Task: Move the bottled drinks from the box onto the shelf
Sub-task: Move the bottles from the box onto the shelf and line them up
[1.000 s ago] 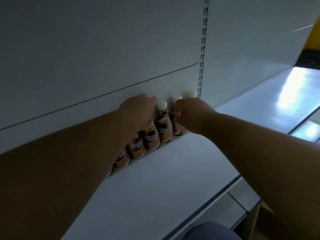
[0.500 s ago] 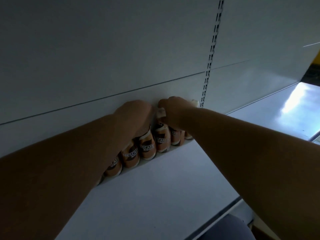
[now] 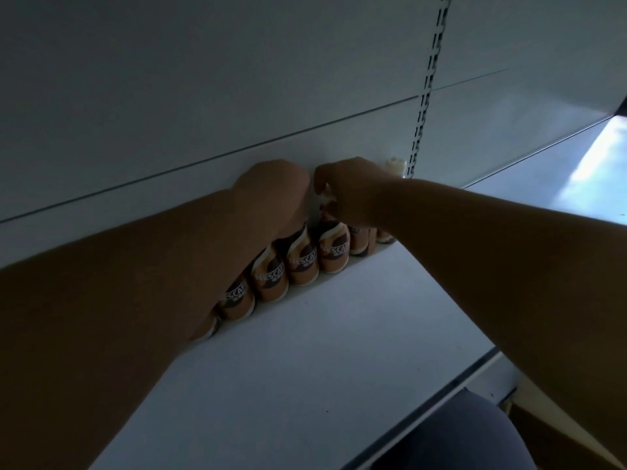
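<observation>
A row of several brown coffee bottles [image 3: 302, 266] with cream caps stands upright against the back wall of the white shelf [image 3: 305, 351]. My left hand [image 3: 274, 188] is closed over the top of one bottle near the middle of the row. My right hand [image 3: 349, 184] is closed on the neck and cap of the neighbouring bottle [image 3: 334, 252] just to its right. The two hands nearly touch. One more cap [image 3: 395, 164] shows past my right hand, by the slotted upright. The box is mostly out of view.
A slotted metal upright [image 3: 425, 83] runs down the back panel at the row's right end. The shelf's front edge [image 3: 475, 368] runs diagonally at lower right. A brown cardboard corner [image 3: 556, 425] and my grey trouser knee [image 3: 458, 439] lie below it.
My right hand has moved left from the right-end bottles and closed on the bottle beside my left hand. The left hand stays on its bottle. The camera has shifted closer.
</observation>
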Demonstrator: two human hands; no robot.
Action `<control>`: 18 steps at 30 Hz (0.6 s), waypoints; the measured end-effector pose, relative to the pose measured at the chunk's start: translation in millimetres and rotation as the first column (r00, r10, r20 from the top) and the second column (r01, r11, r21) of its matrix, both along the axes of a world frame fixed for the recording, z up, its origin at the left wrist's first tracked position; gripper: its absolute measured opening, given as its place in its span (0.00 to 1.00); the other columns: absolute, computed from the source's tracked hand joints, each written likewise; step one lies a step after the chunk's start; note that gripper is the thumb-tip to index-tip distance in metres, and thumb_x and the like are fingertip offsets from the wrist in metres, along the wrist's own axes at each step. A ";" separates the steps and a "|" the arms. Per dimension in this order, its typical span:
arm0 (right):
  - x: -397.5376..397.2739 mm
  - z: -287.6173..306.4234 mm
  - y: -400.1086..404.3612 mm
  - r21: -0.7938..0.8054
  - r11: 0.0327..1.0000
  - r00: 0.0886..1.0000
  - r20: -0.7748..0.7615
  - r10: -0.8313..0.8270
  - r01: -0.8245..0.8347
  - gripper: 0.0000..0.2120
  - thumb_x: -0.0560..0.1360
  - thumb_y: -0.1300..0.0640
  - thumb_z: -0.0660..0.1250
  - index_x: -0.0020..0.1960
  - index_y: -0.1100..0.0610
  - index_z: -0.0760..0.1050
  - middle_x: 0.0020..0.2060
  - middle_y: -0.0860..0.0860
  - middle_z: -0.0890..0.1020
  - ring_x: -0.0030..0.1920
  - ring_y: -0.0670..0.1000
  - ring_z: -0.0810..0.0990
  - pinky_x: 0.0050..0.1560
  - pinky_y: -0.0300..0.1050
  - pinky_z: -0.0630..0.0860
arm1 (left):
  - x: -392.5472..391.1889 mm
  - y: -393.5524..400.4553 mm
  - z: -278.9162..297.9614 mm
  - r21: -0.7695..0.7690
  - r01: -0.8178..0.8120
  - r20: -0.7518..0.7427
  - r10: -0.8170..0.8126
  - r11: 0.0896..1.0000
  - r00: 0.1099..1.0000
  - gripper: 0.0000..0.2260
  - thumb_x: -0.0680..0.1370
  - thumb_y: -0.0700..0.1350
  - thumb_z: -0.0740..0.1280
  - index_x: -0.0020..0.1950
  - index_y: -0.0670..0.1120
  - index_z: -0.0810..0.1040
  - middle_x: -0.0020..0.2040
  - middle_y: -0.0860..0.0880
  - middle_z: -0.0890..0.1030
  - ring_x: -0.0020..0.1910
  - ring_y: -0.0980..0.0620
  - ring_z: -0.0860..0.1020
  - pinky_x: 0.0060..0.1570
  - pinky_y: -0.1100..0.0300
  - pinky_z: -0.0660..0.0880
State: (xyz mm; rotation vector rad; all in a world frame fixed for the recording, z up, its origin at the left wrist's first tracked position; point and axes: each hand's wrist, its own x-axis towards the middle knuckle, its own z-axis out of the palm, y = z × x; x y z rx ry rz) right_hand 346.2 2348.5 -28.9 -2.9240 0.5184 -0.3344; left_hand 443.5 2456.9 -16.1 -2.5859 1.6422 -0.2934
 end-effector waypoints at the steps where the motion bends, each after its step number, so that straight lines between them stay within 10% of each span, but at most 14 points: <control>1: 1.2 0.2 0.8 0.001 1.000 1.000 -0.004 -0.002 0.002 0.14 0.73 0.59 0.66 0.58 0.53 0.73 0.51 0.54 0.77 0.50 0.54 0.75 0.43 0.45 0.71 | 0.4 0.2 0.1 -0.007 0.006 0.002 -0.006 1.000 1.000 0.10 0.76 0.46 0.65 0.52 0.41 0.79 0.44 0.44 0.78 0.43 0.44 0.77 0.40 0.55 0.69; 18: 13.7 3.1 2.4 -0.031 0.999 0.999 -0.037 -0.019 0.018 0.17 0.73 0.63 0.65 0.61 0.55 0.73 0.55 0.56 0.76 0.57 0.57 0.74 0.48 0.44 0.66 | 6.7 7.3 -10.0 -0.119 0.099 0.061 -0.092 0.988 0.994 0.12 0.75 0.47 0.67 0.54 0.42 0.78 0.52 0.42 0.77 0.48 0.42 0.78 0.40 0.55 0.67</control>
